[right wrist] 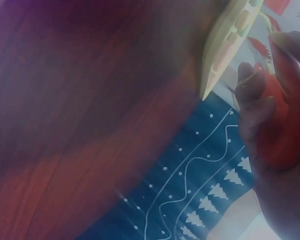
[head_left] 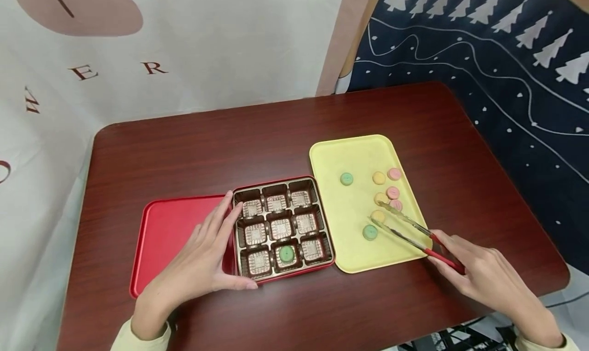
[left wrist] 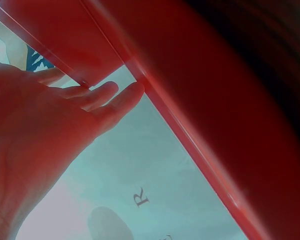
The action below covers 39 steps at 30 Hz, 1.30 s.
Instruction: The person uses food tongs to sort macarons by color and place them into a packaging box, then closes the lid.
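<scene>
My left hand (head_left: 207, 254) spans the left side of a red box (head_left: 331, 263) with a brown compartment insert (head_left: 280, 211). Its fingers lie at the upper left rim and its thumb along the front edge. One green macaron-like disc (head_left: 287, 254) sits in the front middle compartment. My right hand (head_left: 483, 272) holds red-handled metal tongs (head_left: 409, 220) over a yellow tray (head_left: 349, 254). The tong tips stand apart around a yellow disc (head_left: 378, 216), one tip overlapping another yellow disc (head_left: 380, 198). A green disc (head_left: 370, 232) lies just nearer the front.
A red lid (head_left: 170, 223) lies left of the box, partly behind my left hand. Further back on the tray are a green disc (head_left: 346, 179), a yellow disc (head_left: 379, 178) and several pink discs (head_left: 394, 173). All stand on a dark wooden table (head_left: 207, 151).
</scene>
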Each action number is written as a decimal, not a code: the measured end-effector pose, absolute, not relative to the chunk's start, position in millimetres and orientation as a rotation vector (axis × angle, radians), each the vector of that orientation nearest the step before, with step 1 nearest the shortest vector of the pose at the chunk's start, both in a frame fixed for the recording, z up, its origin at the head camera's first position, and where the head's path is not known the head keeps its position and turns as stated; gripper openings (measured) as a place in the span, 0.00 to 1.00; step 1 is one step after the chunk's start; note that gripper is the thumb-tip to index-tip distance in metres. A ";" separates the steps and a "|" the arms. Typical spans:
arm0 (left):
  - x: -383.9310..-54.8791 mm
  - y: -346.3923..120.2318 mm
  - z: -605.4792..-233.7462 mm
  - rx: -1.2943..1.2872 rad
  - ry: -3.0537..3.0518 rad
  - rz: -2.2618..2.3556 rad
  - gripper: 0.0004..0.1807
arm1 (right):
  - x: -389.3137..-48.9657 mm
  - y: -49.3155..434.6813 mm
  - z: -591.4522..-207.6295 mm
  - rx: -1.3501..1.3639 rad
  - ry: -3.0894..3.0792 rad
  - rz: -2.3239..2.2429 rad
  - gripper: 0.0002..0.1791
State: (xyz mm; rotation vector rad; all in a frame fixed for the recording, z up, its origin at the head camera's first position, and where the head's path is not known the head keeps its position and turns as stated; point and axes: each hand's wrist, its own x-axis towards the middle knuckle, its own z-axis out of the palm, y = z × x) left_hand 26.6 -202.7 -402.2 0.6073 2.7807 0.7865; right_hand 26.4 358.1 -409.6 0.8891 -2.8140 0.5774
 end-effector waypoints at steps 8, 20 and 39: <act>27.7 -204.3 -403.3 0.602 2.788 0.795 0.83 | 28.4 359.1 -414.9 0.902 -2.805 0.562 0.42; 26.5 -203.4 -403.5 0.609 2.785 0.802 0.83 | 25.4 360.3 -417.6 0.924 -2.830 0.523 0.34; 25.8 -203.5 -401.5 0.599 2.759 0.784 0.82 | 28.1 361.7 -420.8 0.914 -2.810 0.528 0.41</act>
